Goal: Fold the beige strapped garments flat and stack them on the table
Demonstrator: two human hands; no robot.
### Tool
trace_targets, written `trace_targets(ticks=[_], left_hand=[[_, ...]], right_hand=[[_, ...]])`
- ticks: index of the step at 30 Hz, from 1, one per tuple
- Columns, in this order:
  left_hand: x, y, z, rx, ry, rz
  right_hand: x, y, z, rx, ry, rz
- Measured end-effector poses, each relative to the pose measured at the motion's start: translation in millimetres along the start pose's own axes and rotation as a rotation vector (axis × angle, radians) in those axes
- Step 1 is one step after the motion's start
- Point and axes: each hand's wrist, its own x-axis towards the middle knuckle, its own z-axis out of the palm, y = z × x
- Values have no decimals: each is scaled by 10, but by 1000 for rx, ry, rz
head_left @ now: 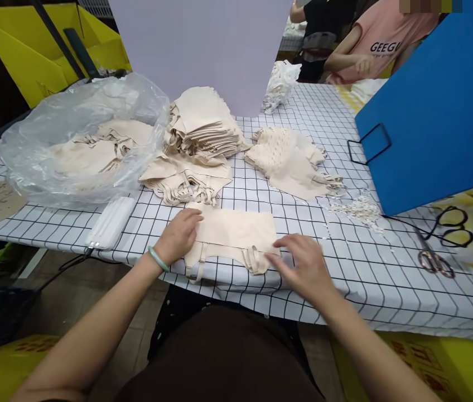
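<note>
A beige strappy camisole top point(236, 226) lies flat at the table's front edge, its thin straps toward me. At its left edge my left hand point(179, 237), with a pale green bangle point(158, 259) on the wrist, has its fingers curled together on the fabric. My right hand point(303, 262) is at the right edge, thumb and fingers apart, fingertips touching or very near the cloth. Just beyond lies a pile of similar beige garments point(203, 134) with straps hanging forward. Another beige heap point(286, 162) is to its right.
A clear plastic bag point(23, 151) of beige pieces stands at left, near a white power bank-like device point(111, 223). Black-handled scissors point(454, 226), patterned-handled scissors point(435, 263), small scraps point(360, 211) and a blue board point(437, 123) are at right. People stand behind the table.
</note>
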Motion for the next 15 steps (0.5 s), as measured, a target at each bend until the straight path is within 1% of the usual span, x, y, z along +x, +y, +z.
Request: trace_targets(ticks=[2,3,5,7,10,12,13,15], left_hand=[[100,74,97,-60,-87,90],[178,118,155,-82,-133,132],[376,228,283,-115,-237,213],[587,364,412,-116,-360,279],[802,555,563,-46,-531,287],[844,631,621,24,-590,271],[842,649,638,55,-603,270],[819,654,657,98,-614,274]], right_hand=[[-41,-329,212,3,-23,69],[-61,-426,287,-4,-26,114],[-93,-507,351,15,-39,184],[-136,-514,311,77,-50,199],[-299,-536,175,251,-5,140],[-480,-572,125,393,13,93],[-581,-588,124,452,9,93],[-771,-605,159,530,-26,152]])
